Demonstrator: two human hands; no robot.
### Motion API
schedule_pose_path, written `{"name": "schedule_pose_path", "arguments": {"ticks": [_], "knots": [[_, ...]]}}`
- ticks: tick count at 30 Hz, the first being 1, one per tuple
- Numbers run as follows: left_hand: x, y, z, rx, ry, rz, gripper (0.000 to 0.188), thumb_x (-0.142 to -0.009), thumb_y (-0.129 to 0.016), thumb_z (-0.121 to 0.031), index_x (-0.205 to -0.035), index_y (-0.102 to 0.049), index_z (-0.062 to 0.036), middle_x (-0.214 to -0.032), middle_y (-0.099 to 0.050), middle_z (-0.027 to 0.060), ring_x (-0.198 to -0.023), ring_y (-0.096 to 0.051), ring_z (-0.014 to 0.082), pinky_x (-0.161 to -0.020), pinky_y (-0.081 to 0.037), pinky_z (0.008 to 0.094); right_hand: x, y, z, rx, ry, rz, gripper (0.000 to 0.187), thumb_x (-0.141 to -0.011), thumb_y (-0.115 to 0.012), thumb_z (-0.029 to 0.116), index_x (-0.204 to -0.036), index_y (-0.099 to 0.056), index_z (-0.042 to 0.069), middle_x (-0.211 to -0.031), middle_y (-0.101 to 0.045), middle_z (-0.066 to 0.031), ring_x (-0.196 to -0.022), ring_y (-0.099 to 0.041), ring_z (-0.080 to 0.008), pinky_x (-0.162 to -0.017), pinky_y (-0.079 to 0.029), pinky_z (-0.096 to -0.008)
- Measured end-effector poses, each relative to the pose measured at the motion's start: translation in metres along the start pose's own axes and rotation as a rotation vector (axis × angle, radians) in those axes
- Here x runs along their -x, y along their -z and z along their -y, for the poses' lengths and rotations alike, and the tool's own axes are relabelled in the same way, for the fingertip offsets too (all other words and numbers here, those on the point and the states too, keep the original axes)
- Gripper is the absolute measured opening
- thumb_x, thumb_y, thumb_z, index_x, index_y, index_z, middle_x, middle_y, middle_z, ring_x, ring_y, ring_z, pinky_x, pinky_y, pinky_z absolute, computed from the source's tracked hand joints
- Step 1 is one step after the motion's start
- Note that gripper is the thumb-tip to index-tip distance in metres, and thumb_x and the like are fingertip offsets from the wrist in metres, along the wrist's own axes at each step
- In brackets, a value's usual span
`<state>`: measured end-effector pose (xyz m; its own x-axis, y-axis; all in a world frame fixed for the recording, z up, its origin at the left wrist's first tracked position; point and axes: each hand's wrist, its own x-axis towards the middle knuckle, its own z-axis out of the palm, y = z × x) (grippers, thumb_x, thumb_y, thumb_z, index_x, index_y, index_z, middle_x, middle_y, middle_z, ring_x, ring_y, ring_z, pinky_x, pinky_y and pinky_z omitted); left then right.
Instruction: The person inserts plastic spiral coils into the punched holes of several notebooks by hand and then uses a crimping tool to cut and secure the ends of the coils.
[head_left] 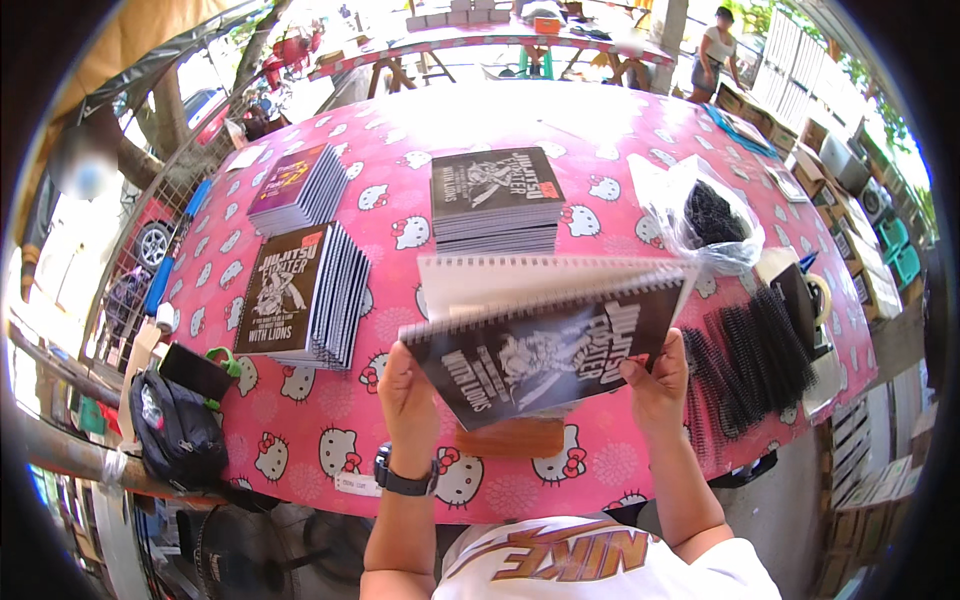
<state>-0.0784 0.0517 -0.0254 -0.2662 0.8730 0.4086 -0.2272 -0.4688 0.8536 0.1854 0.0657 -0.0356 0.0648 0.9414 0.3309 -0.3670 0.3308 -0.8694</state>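
Observation:
A spiral-bound notebook [545,355] with a black printed cover is held up tilted in front of me. My left hand [405,390] grips its left edge, its fingers mostly hidden behind the cover. On the right edge, my right hand [658,385] pinches it with the thumb on top. Behind the coil, white pages [500,282] stand raised. A brown wooden block [510,438] lies on the table below the notebook. Just beyond it is a stack of similar black notebooks [497,195]. Loose black plastic binding coils [755,345] lie to the right of my right hand.
Left on the pink patterned tablecloth [310,440] stand another black notebook stack [300,295] and a purple-covered stack [297,190]. A clear plastic bag [715,225] holds black material. A black bag [175,425] sits at the left edge. Far right, a person [713,55] stands near boxes.

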Motion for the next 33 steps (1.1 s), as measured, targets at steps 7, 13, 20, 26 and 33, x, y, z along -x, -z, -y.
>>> {"name": "schedule_pose_path", "arguments": {"ticks": [7, 13, 20, 26, 33], "knots": [[-0.005, -0.023, -0.02, -0.091, -0.205, 0.016, 0.028, -0.089, -0.057, -0.005, -0.116, -0.049, 0.0011, -0.099, -0.059, 0.0029, -0.089, -0.052, 0.008, -0.079, -0.04, 0.0218, 0.013, -0.02, -0.014, -0.078, 0.083, -0.072, 0.034, -0.08, -0.062, -0.009, -0.104, -0.044, 0.007, -0.102, -0.057, -0.0022, -0.096, -0.054, -0.0092, -0.083, -0.045, -0.025], [0.002, -0.002, -0.024, -0.103, -0.116, 0.07, 0.018, -0.086, -0.059, 0.0, -0.102, -0.05, -0.002, -0.091, -0.055, 0.0019, -0.083, -0.05, 0.0081, -0.074, -0.042, 0.0221, 0.029, -0.002, -0.002, 0.163, 0.021, 0.036, 0.035, -0.077, -0.065, -0.009, -0.105, -0.048, 0.002, -0.102, -0.06, -0.0084, -0.094, -0.059, -0.0147, -0.082, -0.049, -0.0306], [-0.002, -0.004, -0.022, -0.173, -0.119, 0.085, 0.02, -0.085, -0.062, -0.002, -0.1, -0.049, -0.0015, -0.092, -0.053, 0.0031, -0.084, -0.05, 0.0098, -0.073, -0.043, 0.0239, 0.018, 0.007, -0.004, 0.415, 0.108, 0.118, 0.031, -0.073, -0.072, -0.003, -0.1, -0.058, -0.001, -0.084, -0.066, -0.0081, -0.076, -0.064, -0.0144, -0.07, -0.051, -0.0264], [0.006, 0.021, -0.001, -0.029, 0.113, 0.102, 0.05, -0.083, -0.06, -0.016, -0.127, -0.04, -0.0003, -0.116, -0.05, 0.0102, -0.097, -0.054, 0.0174, -0.084, -0.043, 0.0293, 0.024, 0.015, -0.012, 0.361, 0.048, 0.294, 0.057, -0.072, -0.072, 0.002, -0.123, -0.047, 0.002, -0.124, -0.051, -0.0127, -0.111, -0.054, -0.0234, -0.092, -0.044, -0.0361], [0.01, 0.036, 0.03, -0.358, 0.033, 0.005, 0.072, -0.085, -0.057, -0.039, -0.139, -0.029, -0.0004, -0.137, -0.038, 0.0149, -0.125, -0.038, 0.0263, -0.107, -0.023, 0.0409, 0.038, -0.009, -0.018, 0.687, 0.159, 0.359, 0.058, -0.07, -0.066, -0.002, -0.124, -0.045, 0.002, -0.116, -0.054, -0.0153, -0.106, -0.055, -0.028, -0.094, -0.042, -0.0381]]}}
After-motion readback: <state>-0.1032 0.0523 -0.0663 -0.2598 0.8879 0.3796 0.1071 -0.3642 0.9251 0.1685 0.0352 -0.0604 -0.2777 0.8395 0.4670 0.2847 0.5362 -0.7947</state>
